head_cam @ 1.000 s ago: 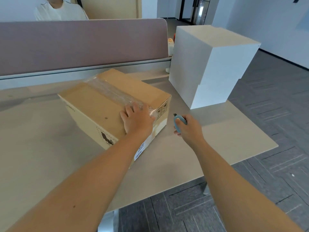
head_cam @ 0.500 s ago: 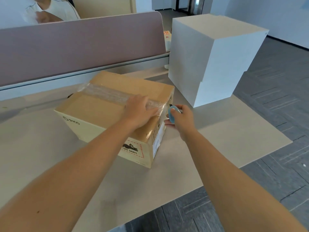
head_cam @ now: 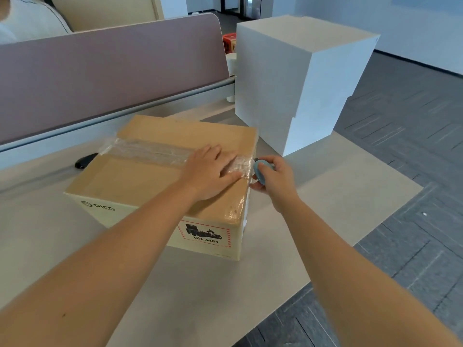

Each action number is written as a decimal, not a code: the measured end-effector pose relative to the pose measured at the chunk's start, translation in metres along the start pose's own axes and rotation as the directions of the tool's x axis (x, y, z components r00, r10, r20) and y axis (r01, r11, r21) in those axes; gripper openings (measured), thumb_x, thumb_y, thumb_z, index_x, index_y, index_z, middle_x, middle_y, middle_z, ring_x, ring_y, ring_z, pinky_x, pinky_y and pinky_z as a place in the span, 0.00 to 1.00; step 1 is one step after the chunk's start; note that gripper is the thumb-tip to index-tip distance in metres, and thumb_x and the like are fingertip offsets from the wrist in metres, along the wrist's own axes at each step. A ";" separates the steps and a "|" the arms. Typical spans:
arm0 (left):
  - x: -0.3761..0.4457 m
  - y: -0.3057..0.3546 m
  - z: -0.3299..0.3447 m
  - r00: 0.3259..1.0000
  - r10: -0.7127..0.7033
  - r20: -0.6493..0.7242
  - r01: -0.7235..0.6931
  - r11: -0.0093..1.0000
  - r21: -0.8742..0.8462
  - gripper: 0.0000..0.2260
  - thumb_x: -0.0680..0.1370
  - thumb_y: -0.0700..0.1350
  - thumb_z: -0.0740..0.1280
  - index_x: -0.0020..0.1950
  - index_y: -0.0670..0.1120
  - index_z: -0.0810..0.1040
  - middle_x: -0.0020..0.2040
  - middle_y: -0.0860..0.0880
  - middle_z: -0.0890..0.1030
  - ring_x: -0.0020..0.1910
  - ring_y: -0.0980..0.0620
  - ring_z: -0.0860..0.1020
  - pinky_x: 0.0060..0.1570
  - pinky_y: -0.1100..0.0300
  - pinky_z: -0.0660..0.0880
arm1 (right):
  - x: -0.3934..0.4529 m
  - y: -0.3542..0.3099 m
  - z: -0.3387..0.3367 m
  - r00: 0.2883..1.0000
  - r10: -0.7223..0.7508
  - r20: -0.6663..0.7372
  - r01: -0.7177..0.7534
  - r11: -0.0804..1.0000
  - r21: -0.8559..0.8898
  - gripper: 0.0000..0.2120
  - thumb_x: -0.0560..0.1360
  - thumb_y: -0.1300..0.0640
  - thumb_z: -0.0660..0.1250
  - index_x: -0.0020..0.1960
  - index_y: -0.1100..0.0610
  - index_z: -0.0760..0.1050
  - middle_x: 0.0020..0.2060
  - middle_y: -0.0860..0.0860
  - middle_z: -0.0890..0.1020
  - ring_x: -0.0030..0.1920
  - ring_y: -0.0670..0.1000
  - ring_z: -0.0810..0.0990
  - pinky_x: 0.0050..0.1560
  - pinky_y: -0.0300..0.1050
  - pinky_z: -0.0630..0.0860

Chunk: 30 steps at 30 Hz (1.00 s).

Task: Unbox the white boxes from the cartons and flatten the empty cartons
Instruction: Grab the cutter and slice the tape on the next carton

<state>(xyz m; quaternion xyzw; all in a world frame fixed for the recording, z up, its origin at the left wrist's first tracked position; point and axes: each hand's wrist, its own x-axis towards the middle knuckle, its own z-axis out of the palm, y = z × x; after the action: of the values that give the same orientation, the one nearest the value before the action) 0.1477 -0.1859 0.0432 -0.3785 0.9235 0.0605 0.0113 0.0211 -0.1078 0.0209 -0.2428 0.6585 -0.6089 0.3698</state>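
Note:
A brown carton (head_cam: pixel 140 176) sealed with clear tape (head_cam: pixel 145 152) along its top stands on the beige desk (head_cam: pixel 338 201). My left hand (head_cam: pixel 211 169) lies flat on the carton's top near its right end, fingers straight over the tape. My right hand (head_cam: pixel 274 180) grips a small blue cutter (head_cam: pixel 260 171), held at the carton's right edge where the tape wraps over. A stack of white boxes (head_cam: pixel 295 81) stands at the desk's back right.
A mauve partition (head_cam: pixel 105 68) runs along the desk's back, with another person's white sleeve (head_cam: pixel 27 18) behind it. A black object (head_cam: pixel 85 160) lies behind the carton's left corner. A white cup (head_cam: pixel 231 63) and red item (head_cam: pixel 229 41) sit beside the white boxes. Grey carpet floor (head_cam: pixel 413 146) lies to the right.
The carton has been turned so its tape runs left to right. My left hand slid onto the tape's right end. My right hand brought the cutter up to the carton's right edge.

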 end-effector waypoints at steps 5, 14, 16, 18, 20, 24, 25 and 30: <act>0.000 0.001 0.001 1.000 0.000 -0.016 0.000 1.000 -0.006 0.27 0.79 0.62 0.51 0.76 0.55 0.54 0.77 0.48 0.53 0.76 0.47 0.51 0.73 0.50 0.48 | 0.001 -0.004 0.001 1.000 0.009 0.016 -0.009 1.000 -0.029 0.05 0.78 0.66 0.57 0.50 0.60 0.71 0.41 0.50 0.72 0.38 0.46 0.74 0.39 0.46 0.80; 0.000 0.003 0.003 1.000 -0.005 -0.016 0.005 1.000 -0.017 0.26 0.79 0.61 0.49 0.76 0.56 0.53 0.77 0.48 0.52 0.76 0.47 0.49 0.72 0.50 0.47 | 0.009 -0.019 -0.002 0.995 0.024 0.100 -0.012 0.994 -0.112 0.14 0.75 0.71 0.56 0.37 0.56 0.71 0.36 0.53 0.72 0.33 0.48 0.73 0.39 0.51 0.80; 0.001 0.002 0.003 1.000 -0.010 -0.021 0.009 0.999 -0.030 0.25 0.79 0.61 0.49 0.75 0.56 0.54 0.77 0.48 0.53 0.76 0.47 0.49 0.72 0.50 0.47 | 0.007 -0.020 -0.004 0.991 0.036 0.126 -0.022 0.993 -0.115 0.13 0.75 0.71 0.56 0.38 0.56 0.71 0.37 0.53 0.71 0.33 0.49 0.73 0.39 0.50 0.79; 0.002 0.001 0.004 1.000 -0.014 -0.025 0.013 0.999 -0.040 0.25 0.79 0.61 0.50 0.75 0.56 0.55 0.77 0.48 0.54 0.75 0.47 0.50 0.72 0.49 0.48 | 0.004 -0.019 -0.005 0.989 0.046 0.141 -0.032 0.994 -0.106 0.13 0.76 0.71 0.57 0.39 0.57 0.71 0.39 0.53 0.71 0.33 0.50 0.72 0.41 0.53 0.80; 0.002 0.001 0.004 0.999 -0.017 -0.032 0.015 0.999 -0.044 0.25 0.79 0.61 0.50 0.75 0.56 0.56 0.77 0.48 0.54 0.75 0.47 0.50 0.72 0.49 0.48 | 0.001 -0.018 -0.006 0.989 0.049 0.142 -0.033 0.993 -0.112 0.13 0.76 0.70 0.57 0.39 0.56 0.71 0.42 0.55 0.70 0.35 0.50 0.72 0.44 0.56 0.79; 0.002 0.001 0.003 0.999 -0.018 -0.032 0.016 0.998 -0.054 0.25 0.79 0.61 0.51 0.75 0.56 0.57 0.76 0.48 0.55 0.75 0.47 0.51 0.72 0.50 0.48 | -0.003 -0.015 -0.008 0.988 0.039 0.148 -0.023 0.994 -0.106 0.13 0.76 0.70 0.58 0.39 0.55 0.71 0.46 0.56 0.69 0.39 0.52 0.72 0.44 0.54 0.80; 0.002 0.001 0.003 0.999 -0.018 -0.033 0.016 0.998 -0.055 0.25 0.79 0.61 0.51 0.75 0.56 0.57 0.76 0.48 0.55 0.75 0.47 0.51 0.72 0.50 0.48 | -0.005 -0.014 -0.009 0.988 0.035 0.151 -0.019 0.994 -0.108 0.13 0.76 0.70 0.58 0.39 0.55 0.72 0.46 0.56 0.69 0.39 0.52 0.72 0.44 0.53 0.80; 0.002 0.002 0.004 0.999 -0.017 -0.039 0.016 0.999 -0.030 0.25 0.79 0.61 0.49 0.75 0.55 0.56 0.76 0.48 0.55 0.75 0.47 0.52 0.72 0.50 0.49 | -0.015 -0.010 -0.011 0.989 -0.003 0.151 0.030 0.984 -0.176 0.13 0.76 0.69 0.58 0.39 0.55 0.71 0.40 0.53 0.70 0.36 0.50 0.72 0.36 0.44 0.81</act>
<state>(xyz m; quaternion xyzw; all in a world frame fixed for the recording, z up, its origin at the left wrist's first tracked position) 0.1448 -0.1851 0.0389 -0.3876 0.9194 0.0665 -0.0120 0.0201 -0.0910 0.0332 -0.3254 0.6785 -0.5306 0.3902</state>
